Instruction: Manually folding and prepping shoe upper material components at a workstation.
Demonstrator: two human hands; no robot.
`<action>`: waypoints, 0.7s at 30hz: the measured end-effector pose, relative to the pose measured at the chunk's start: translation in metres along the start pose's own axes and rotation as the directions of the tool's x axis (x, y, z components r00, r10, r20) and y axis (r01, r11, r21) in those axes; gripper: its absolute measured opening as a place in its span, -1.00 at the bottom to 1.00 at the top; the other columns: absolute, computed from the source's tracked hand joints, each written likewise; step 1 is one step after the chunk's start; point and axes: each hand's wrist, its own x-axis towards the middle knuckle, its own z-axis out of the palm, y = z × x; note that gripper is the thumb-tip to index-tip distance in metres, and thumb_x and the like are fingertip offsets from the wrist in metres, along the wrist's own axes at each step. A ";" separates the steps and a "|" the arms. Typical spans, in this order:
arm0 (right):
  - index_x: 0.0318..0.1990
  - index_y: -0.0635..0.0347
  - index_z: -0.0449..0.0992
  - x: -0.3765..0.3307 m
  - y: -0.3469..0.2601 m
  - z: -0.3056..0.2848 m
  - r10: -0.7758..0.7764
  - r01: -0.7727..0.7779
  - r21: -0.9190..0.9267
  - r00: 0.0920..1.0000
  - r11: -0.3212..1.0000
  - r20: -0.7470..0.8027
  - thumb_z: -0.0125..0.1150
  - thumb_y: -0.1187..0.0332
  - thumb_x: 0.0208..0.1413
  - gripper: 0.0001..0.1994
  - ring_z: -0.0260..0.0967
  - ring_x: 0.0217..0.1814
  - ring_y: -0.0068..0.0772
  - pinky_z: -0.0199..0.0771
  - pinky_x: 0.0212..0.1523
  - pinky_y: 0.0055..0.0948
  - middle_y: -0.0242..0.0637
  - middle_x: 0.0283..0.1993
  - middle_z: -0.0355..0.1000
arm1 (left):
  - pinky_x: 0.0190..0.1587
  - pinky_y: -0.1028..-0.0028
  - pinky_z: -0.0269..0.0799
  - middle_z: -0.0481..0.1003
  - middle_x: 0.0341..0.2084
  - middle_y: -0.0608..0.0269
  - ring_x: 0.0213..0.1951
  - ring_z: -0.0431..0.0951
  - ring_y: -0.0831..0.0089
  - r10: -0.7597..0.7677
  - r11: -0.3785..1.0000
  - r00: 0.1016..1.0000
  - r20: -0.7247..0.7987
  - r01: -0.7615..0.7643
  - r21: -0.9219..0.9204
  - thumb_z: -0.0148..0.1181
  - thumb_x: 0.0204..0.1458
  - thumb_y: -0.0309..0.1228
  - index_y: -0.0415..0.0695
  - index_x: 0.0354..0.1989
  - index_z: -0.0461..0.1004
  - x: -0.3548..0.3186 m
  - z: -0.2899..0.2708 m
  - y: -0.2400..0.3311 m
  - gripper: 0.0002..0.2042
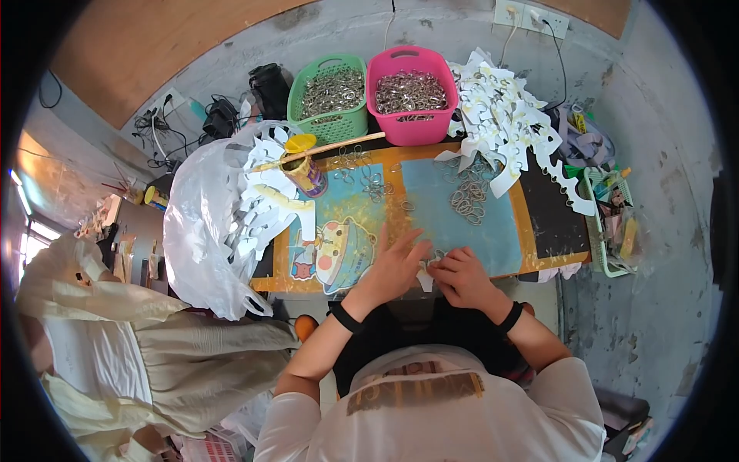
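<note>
Small white paper cut-out piece lies at the near edge of the blue cartoon-printed table mat, between both hands. Left hand flat, fingers spread, beside it; right hand pinching it.

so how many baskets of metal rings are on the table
2: a green basket and a pink basket, side by side at the table's far edge. A white tray at the right holds other things.

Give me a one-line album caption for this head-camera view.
Both hands, left hand and right hand, work a small white piece at a table strewn with metal rings.
</note>
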 end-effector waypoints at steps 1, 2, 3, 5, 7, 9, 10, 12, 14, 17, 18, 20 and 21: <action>-0.18 0.08 0.56 0.000 0.000 0.000 -0.002 0.002 -0.004 1.000 1.000 0.000 0.24 0.44 -0.18 -0.70 0.31 -0.20 -0.30 0.23 -0.14 -0.30 -0.45 -0.26 0.42 | 0.30 -0.36 -0.24 0.38 0.03 0.24 0.28 0.22 0.17 -0.001 1.000 1.000 -0.003 0.001 0.000 0.22 -0.06 -0.52 -0.12 0.05 0.33 0.001 0.002 -0.003 -0.57; -0.18 0.08 0.56 0.000 0.000 0.000 -0.002 0.002 -0.005 1.000 1.000 0.001 0.24 0.44 -0.18 -0.70 0.31 -0.20 -0.30 0.23 -0.14 -0.30 -0.45 -0.26 0.42 | 0.30 -0.36 -0.23 0.41 -0.01 0.24 0.26 0.26 0.18 -0.009 0.999 1.000 0.003 0.009 -0.031 0.22 -0.06 -0.52 -0.12 0.02 0.34 0.004 0.002 -0.004 -0.59; -0.18 0.08 0.56 0.001 0.000 0.000 -0.006 0.006 -0.003 1.000 1.000 0.000 0.24 0.44 -0.17 -0.71 0.31 -0.20 -0.31 0.23 -0.14 -0.30 -0.45 -0.26 0.42 | 0.31 -0.36 -0.23 0.45 -0.04 0.25 0.24 0.29 0.19 -0.017 0.998 1.000 0.009 0.018 -0.062 0.22 -0.05 -0.53 -0.12 -0.01 0.35 0.006 0.002 -0.005 -0.62; -0.19 0.08 0.56 0.001 0.001 0.000 -0.011 0.011 -0.001 1.000 1.000 0.000 0.24 0.43 -0.17 -0.71 0.31 -0.21 -0.31 0.23 -0.14 -0.30 -0.45 -0.26 0.42 | 0.31 -0.35 -0.23 0.47 -0.08 0.26 0.21 0.33 0.18 0.010 0.997 1.000 -0.005 -0.010 -0.072 0.22 -0.05 -0.53 -0.13 -0.03 0.34 0.008 0.004 -0.009 -0.64; -0.19 0.08 0.55 0.000 0.001 0.001 -0.014 0.014 -0.002 1.000 1.000 -0.002 0.24 0.44 -0.17 -0.72 0.31 -0.21 -0.31 0.23 -0.14 -0.30 -0.45 -0.27 0.42 | 0.32 -0.34 -0.24 0.49 -0.12 0.27 0.18 0.36 0.17 0.034 0.996 0.999 -0.019 -0.036 -0.081 0.21 -0.05 -0.54 -0.14 -0.06 0.33 0.007 0.005 -0.010 -0.66; -0.19 0.08 0.55 0.000 0.001 0.001 -0.009 0.009 -0.007 1.000 1.000 -0.001 0.23 0.44 -0.16 -0.72 0.31 -0.21 -0.31 0.23 -0.14 -0.30 -0.45 -0.27 0.42 | 0.36 -0.26 -0.19 0.53 -0.33 0.24 0.08 0.45 0.19 0.051 0.992 0.999 -0.018 -0.053 -0.111 0.07 -0.01 -0.58 -0.20 -0.03 0.30 0.008 0.001 -0.006 -0.68; -0.19 0.08 0.55 -0.001 0.001 0.001 -0.006 0.006 -0.013 1.000 1.000 -0.002 0.23 0.44 -0.16 -0.72 0.31 -0.21 -0.31 0.23 -0.14 -0.30 -0.45 -0.27 0.42 | 0.36 -0.26 -0.19 0.53 -0.33 0.24 0.08 0.45 0.19 0.051 0.992 0.999 -0.017 -0.052 -0.111 0.07 -0.01 -0.58 -0.20 -0.03 0.30 0.006 0.003 -0.005 -0.68; -0.19 0.08 0.55 0.000 0.000 0.000 0.003 -0.003 -0.015 1.000 1.000 -0.004 0.23 0.44 -0.16 -0.72 0.31 -0.21 -0.30 0.23 -0.14 -0.29 -0.44 -0.28 0.42 | 0.32 -0.26 -0.09 0.48 -0.21 0.16 0.02 0.43 0.11 0.095 0.995 0.992 -0.085 -0.096 -0.006 0.18 -0.04 -0.57 -0.22 -0.12 0.32 0.000 0.011 -0.005 -0.71; -0.19 0.08 0.54 0.001 -0.002 -0.001 0.013 -0.013 -0.016 1.000 1.000 -0.008 0.22 0.44 -0.16 -0.72 0.31 -0.21 -0.30 0.23 -0.13 -0.29 -0.44 -0.28 0.41 | 0.32 -0.26 -0.06 0.47 -0.22 0.13 0.00 0.42 0.09 0.092 0.996 0.990 -0.107 -0.094 -0.007 0.16 -0.04 -0.58 -0.22 -0.14 0.32 -0.014 0.021 0.003 -0.73; -0.19 0.08 0.54 0.002 -0.003 -0.002 0.018 -0.018 -0.017 1.000 1.000 0.013 0.22 0.44 -0.15 -0.72 0.31 -0.21 -0.29 0.23 -0.13 -0.29 -0.43 -0.29 0.41 | 0.32 -0.26 -0.06 0.45 -0.22 0.10 0.00 0.41 0.05 0.029 0.998 0.990 -0.136 -0.037 -0.060 0.12 -0.04 -0.62 -0.23 -0.15 0.31 -0.026 0.029 0.010 -0.74; -0.19 0.08 0.53 0.002 -0.003 -0.002 0.016 -0.016 -0.018 1.000 1.000 0.018 0.22 0.44 -0.15 -0.72 0.31 -0.21 -0.30 0.24 -0.13 -0.29 -0.43 -0.29 0.41 | 0.32 -0.27 -0.09 0.44 -0.20 0.09 0.01 0.39 0.03 -0.033 0.994 0.990 -0.140 0.018 -0.112 0.11 -0.05 -0.63 -0.23 -0.13 0.32 -0.027 0.029 0.011 -0.73; -0.19 0.08 0.53 0.002 -0.003 -0.002 0.014 -0.014 -0.018 1.000 1.000 0.022 0.22 0.43 -0.15 -0.73 0.32 -0.21 -0.30 0.24 -0.12 -0.29 -0.43 -0.29 0.40 | 0.33 -0.27 -0.15 0.44 -0.18 0.10 0.03 0.38 0.02 -0.072 0.990 0.983 -0.167 0.049 -0.136 0.11 -0.05 -0.63 -0.24 -0.10 0.32 -0.025 0.022 0.010 -0.70; -0.19 0.08 0.53 0.002 -0.002 -0.002 0.011 -0.011 -0.018 1.000 1.000 0.019 0.22 0.43 -0.15 -0.72 0.32 -0.21 -0.30 0.24 -0.12 -0.29 -0.43 -0.29 0.40 | 0.35 -0.27 -0.20 0.44 -0.17 0.10 0.06 0.36 0.01 -0.110 0.984 0.975 -0.193 0.080 -0.160 0.10 -0.05 -0.63 -0.24 -0.07 0.32 -0.023 0.016 0.010 -0.68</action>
